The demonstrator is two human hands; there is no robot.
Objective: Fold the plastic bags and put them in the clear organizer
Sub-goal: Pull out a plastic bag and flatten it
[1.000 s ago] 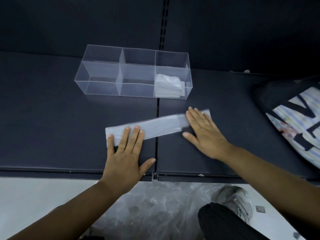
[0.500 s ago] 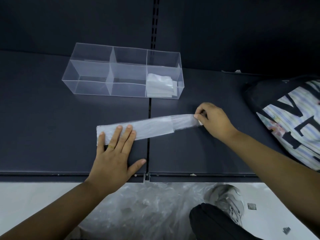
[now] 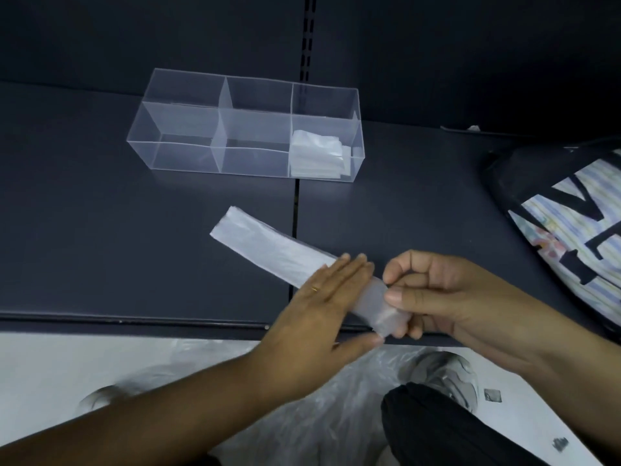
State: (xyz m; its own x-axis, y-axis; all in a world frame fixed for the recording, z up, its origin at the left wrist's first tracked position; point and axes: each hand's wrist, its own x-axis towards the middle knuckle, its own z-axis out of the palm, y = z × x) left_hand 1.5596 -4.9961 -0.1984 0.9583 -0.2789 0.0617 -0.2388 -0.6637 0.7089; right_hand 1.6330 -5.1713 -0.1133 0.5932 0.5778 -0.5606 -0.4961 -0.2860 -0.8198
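Left hand (image 3: 322, 307): fingers straight and together, pressed flat across one plastic bag (image 3: 268, 245) folded into a long strip; its palm hides the strip's middle. Right hand (image 3: 433, 294) pinches the strip's near end between thumb and curled fingers, and that end is partly hidden. The strip lies diagonally on the dark shelf (image 3: 100, 247), running far-left.

Farther off we count three compartments in the clear organizer (image 3: 188, 156). The right one holds folded bags (image 3: 316, 156), number unclear. At right is a printed bag (image 3: 571, 210); its black lettering is cut off and unreadable. Loose plastic (image 3: 336, 398) lies below, blurred.
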